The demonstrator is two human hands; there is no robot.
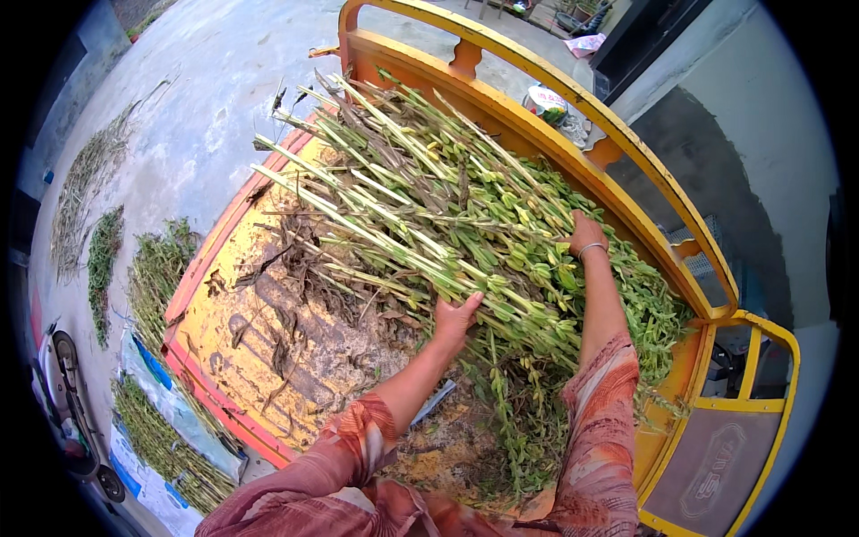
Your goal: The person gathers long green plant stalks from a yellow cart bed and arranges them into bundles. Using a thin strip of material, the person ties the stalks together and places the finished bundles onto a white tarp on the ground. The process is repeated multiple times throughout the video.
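A thick pile of cut sesame stalks (429, 179) with green pods lies across the yellow cargo bed (228, 313) of a cart. Its pale cut ends point to the far left, and the leafy ends lean toward the right. My left hand (455, 320) grips the near side of the bundle, thumb on top and the other fingers hidden beneath the stalks. Farther right, my right hand (588, 234) reaches over the pile with its fingers curled into the podded stems. A thin band circles that wrist. Some podded stems hang down between my forearms.
A yellow metal rail (617, 134) curves along the bed's far right side. Dry leaves (282, 340) and debris litter the bed floor. More stalks (165, 438) lie on sheets on the ground at left, near a parked two-wheeler (76, 403). A grey wall (769, 134) rises at right.
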